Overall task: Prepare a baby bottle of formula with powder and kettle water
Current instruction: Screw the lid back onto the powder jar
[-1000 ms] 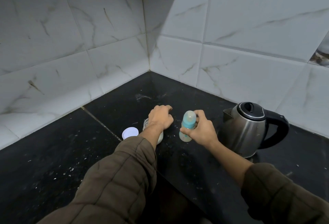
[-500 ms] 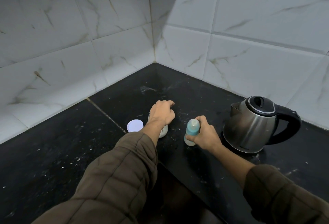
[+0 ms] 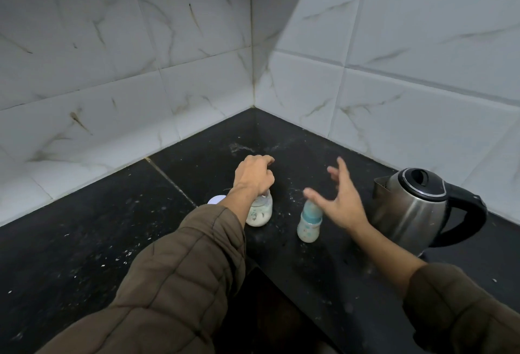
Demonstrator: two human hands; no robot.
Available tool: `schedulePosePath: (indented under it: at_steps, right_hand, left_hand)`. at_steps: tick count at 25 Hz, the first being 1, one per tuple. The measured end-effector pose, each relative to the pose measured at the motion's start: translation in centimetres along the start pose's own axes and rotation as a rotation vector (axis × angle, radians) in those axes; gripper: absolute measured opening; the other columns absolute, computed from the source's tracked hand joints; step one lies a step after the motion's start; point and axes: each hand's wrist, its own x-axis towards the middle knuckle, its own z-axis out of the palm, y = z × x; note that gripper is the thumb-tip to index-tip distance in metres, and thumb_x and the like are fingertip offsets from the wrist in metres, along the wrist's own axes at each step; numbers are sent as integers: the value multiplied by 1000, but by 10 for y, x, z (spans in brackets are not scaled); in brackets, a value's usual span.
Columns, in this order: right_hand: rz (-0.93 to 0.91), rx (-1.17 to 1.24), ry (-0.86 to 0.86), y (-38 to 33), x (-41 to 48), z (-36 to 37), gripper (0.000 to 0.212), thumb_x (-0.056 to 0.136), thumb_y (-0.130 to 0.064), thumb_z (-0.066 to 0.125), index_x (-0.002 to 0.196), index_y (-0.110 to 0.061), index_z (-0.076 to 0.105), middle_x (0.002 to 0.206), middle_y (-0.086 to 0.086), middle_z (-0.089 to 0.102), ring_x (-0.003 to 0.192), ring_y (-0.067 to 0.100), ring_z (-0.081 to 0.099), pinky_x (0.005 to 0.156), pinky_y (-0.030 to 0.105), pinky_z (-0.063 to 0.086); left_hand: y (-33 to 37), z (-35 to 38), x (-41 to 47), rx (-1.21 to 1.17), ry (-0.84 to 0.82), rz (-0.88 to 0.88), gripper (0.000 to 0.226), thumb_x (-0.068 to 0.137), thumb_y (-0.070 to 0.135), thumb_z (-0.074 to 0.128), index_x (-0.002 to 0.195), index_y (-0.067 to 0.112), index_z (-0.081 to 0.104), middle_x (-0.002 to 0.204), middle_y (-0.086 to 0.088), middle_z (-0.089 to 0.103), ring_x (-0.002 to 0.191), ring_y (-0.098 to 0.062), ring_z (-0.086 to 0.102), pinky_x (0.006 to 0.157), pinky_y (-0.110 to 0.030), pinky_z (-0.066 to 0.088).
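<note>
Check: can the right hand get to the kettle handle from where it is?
Probably yes. The right hand is open and empty, just past the capped bottle. The kettle stands to its right, handle facing away, with nothing between them.

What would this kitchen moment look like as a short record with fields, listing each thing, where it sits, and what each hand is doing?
setting: black countertop in a tiled corner
baby bottle: upright, teal cap on, standing free
jar: clear, white contents at the bottom, under the left hand
white lid: flat on the counter, left of the jar, partly hidden
kettle: steel, black handle, lid shut, at right
left hand: closed over the jar's top
right hand: open, fingers spread, holding nothing, between bottle and kettle
</note>
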Motion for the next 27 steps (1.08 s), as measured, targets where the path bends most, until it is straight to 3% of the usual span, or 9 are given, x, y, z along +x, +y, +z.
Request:
schedulePosePath:
  at_steps: [3, 5, 7, 10, 16, 21, 27]
  right_hand:
    - [-187, -51, 137, -44, 30, 7, 79, 88, -48, 78, 153, -19, 43, 140, -1, 61, 128, 14, 58, 106, 36, 48]
    - [-270, -187, 17, -76, 51, 26, 58, 90, -42, 75, 140, -20, 57, 126, -3, 68, 114, 14, 64, 98, 34, 51]
    - [-338, -360, -189, -100, 67, 57, 51, 89, -42, 75, 135, -20, 63, 123, -1, 69, 111, 16, 66, 96, 35, 53]
    - [-404, -549, -408, -119, 80, 108, 55, 88, -39, 76, 138, -20, 63, 130, 3, 68, 118, 22, 66, 97, 38, 54]
    - [-411, -771, -652, -128, 100, 196, 71, 83, -36, 79, 147, -21, 52, 136, 6, 61, 120, 27, 61, 97, 44, 55]
    - [-403, -981, -877, -131, 113, 233, 94, 74, -35, 89, 155, -24, 43, 138, 8, 60, 122, 30, 61, 94, 44, 57]
    - [-411, -1175, -1020, -126, 112, 260, 96, 73, -40, 92, 154, -25, 43, 147, 8, 51, 131, 31, 55, 101, 49, 54]
  left_hand:
    - [-14, -18, 1, -17, 53, -28, 49, 96, 15, 55, 144, 24, 62, 138, -2, 68, 128, -25, 59, 106, -43, 51]
    - [-32, -31, 2, -19, 97, -44, 49, 96, 17, 56, 145, 24, 60, 136, -3, 68, 126, -26, 60, 105, -44, 51]
    - [-55, -42, 2, -29, 131, -81, 49, 96, 18, 56, 145, 23, 59, 134, -3, 68, 125, -28, 59, 104, -44, 51]
    - [-91, -54, -2, -21, 154, -152, 48, 96, 17, 54, 143, 24, 60, 134, -3, 69, 126, -29, 58, 104, -45, 51]
    - [-155, -53, -2, -18, 79, -234, 46, 98, 16, 54, 144, 22, 61, 136, -2, 68, 129, -26, 58, 106, -44, 50]
    - [-183, -41, 3, -33, 17, -278, 47, 98, 17, 54, 145, 22, 59, 137, 1, 68, 130, -24, 57, 107, -43, 49]
    - [-199, -29, 11, -47, -20, -301, 46, 99, 19, 55, 145, 24, 59, 136, 2, 68, 130, -21, 57, 108, -40, 50]
